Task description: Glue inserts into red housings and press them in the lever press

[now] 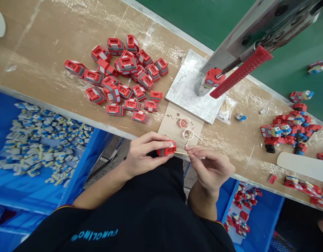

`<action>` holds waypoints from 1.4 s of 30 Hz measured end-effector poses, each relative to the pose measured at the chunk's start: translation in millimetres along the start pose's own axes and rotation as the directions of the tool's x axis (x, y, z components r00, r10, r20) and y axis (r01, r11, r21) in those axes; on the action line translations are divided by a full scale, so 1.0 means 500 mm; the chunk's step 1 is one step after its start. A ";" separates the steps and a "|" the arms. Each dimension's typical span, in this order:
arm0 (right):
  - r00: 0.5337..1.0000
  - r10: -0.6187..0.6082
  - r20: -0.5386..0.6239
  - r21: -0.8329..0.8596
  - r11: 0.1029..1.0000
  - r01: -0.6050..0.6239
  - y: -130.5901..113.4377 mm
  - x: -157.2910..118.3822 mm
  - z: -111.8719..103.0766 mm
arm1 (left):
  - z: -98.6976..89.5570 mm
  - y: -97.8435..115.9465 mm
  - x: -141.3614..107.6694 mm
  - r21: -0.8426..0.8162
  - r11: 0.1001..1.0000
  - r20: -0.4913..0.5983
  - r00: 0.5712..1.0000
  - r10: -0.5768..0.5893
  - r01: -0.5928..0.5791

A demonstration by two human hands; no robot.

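Observation:
My left hand [148, 150] grips a red plastic toy vehicle part [166, 149] with white and grey marks, above the table's front edge. Between the thumb and fingers of my right hand [210, 162] is a thin cotton swab [181, 153], its far end at the right side of the red part; whether it touches cannot be made out. Just beyond my hands, two small clear cups [184, 123] stand on a stained cardboard sheet [168, 120], one with reddish contents. A second swab [196, 135] lies by the nearer cup.
Many red parts [126, 64] lie to the left. A press with a red handle [241, 71] stands on a metal plate [186, 80], a red piece under it. Beside it lies a bag of swabs [226, 110]. Blue bins [79, 171] hold small parts; assembled toys [289, 129] are at right.

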State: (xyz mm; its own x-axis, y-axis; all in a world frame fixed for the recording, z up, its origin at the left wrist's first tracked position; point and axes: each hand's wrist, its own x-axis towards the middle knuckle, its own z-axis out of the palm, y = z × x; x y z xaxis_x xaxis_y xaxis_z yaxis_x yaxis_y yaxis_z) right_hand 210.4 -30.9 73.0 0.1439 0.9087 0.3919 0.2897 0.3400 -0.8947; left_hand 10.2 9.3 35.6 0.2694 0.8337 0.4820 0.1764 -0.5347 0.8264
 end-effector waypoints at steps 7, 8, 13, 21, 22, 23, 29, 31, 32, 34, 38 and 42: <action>0.983 -0.139 -0.119 -0.197 0.974 0.114 0.039 0.026 -0.061 | -0.001 -0.016 -0.003 -0.018 0.997 0.005 0.997 -0.073 0.073; 0.986 -0.152 -0.072 -0.286 0.950 0.126 0.048 0.033 -0.070 | -0.001 -0.019 -0.004 -0.038 0.994 0.004 0.994 -0.107 0.107; 0.957 -0.105 0.271 -0.517 0.823 0.237 0.087 0.058 -0.076 | -0.002 -0.025 -0.006 -0.144 0.947 0.040 0.958 -0.284 0.287; 0.982 -0.181 0.057 -0.331 0.924 0.190 0.050 0.044 -0.066 | 0.006 -0.021 -0.009 -0.267 0.892 0.087 0.931 -0.354 0.364; 0.979 -0.204 0.018 -0.277 0.940 0.201 0.040 0.040 -0.059 | 0.008 -0.020 -0.009 -0.287 0.887 0.093 0.932 -0.350 0.362; 0.975 -0.223 -0.002 -0.229 0.949 0.217 0.031 0.036 -0.051 | 0.010 -0.020 -0.009 -0.301 0.885 0.097 0.935 -0.342 0.355; 0.963 -0.264 0.055 -0.126 0.955 0.269 0.010 0.030 -0.001 | 0.013 -0.011 -0.002 -0.324 0.892 0.120 0.949 -0.290 0.314; 0.961 -0.270 0.064 -0.131 0.952 0.276 0.012 0.032 0.003 | 0.012 -0.010 -0.001 -0.333 0.897 0.117 0.957 -0.266 0.290; 0.960 -0.270 0.070 -0.137 0.951 0.277 0.012 0.034 0.004 | 0.012 -0.010 -0.001 -0.334 0.900 0.114 0.960 -0.256 0.280; 0.959 -0.273 0.079 -0.150 0.948 0.282 0.012 0.035 0.004 | 0.011 -0.010 -0.002 -0.326 0.906 0.110 0.963 -0.246 0.269; 0.955 -0.284 0.088 -0.182 0.938 0.295 0.010 0.036 0.004 | 0.012 -0.012 -0.006 -0.298 0.919 0.108 0.965 -0.237 0.259; 0.948 -0.302 0.097 -0.209 0.925 0.316 0.008 0.037 0.001 | 0.010 -0.013 -0.004 -0.260 0.938 0.098 0.972 -0.212 0.231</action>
State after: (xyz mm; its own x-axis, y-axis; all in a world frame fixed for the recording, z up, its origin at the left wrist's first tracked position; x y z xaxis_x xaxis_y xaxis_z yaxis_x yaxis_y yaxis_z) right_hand 213.5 -12.7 76.7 -0.0427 0.7824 0.6213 0.5110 0.5514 -0.6594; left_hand 13.4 10.2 27.7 0.3176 0.9106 0.2644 -0.0185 -0.2728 0.9619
